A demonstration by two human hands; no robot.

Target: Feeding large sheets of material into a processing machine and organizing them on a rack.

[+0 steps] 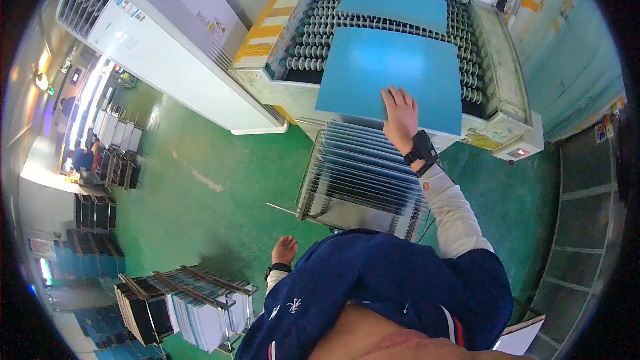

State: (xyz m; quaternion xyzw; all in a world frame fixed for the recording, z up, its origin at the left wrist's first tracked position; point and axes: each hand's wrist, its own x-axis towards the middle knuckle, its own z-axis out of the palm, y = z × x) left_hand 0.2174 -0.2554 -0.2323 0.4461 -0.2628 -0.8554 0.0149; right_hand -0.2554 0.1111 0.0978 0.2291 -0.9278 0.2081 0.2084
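Observation:
My right hand (401, 119) lies with outstretched fingers on the near part of a flat light-blue panel (393, 67). The panel rests on the roller conveyor (307, 63), its near edge jutting over the machine's front. Farther in, a second blue panel (393, 5) lies on the rollers. Below my right hand stands a slotted rack (310, 180) with several thin panels upright in rows. My left hand (285, 251) hangs low beside my body, left of that rack, its fingers loosely bent and apart with nothing visible in them.
A tall white cabinet-like unit (180, 60) stands left of the conveyor. Another rack (193, 293) packed with panels is at the lower left. A small control box (520, 152) sits at the machine's right corner. Farther left, more racks (120, 127) line the green floor (193, 180).

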